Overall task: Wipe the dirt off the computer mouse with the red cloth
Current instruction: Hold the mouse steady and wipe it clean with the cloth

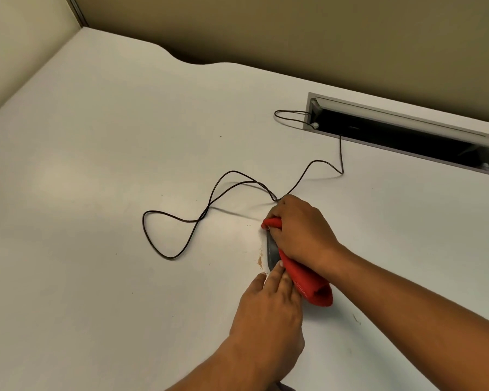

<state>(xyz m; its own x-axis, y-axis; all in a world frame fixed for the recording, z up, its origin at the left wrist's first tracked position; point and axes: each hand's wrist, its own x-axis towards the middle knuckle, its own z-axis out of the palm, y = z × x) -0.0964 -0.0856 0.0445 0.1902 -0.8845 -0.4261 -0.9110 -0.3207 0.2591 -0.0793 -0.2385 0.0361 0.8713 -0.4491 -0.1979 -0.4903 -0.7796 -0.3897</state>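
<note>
1. The mouse [272, 253] sits on the desk [96, 165], lower middle of the view. I only get a grey sliver of its left side; the rest is under cloth and hand.
2. The right hand [301, 235] is curled over the red cloth [308, 286], gripping it and pressing it onto the top of the mouse. The loose end of the cloth sticks out toward me in a roll.
3. The left hand [268, 306] has its fingers fairly straight, fingertips [280, 266] touching the near end of the mouse beside the cloth. It holds nothing; I read it as steadying.
4. Brown crumbs [260, 261] lie on the desk just beside the mouse's left edge. I judge them to be dirt off the mouse, so the wipe is mid-way.
5. I can't tell how clean the top is, as it's covered. The visible side strip shows no obvious dirt.
6. Left to do, my guess: more passes, then lift the cloth and check.
7. The cable [209, 204] loops across the desk to the slot [401, 134].
</note>
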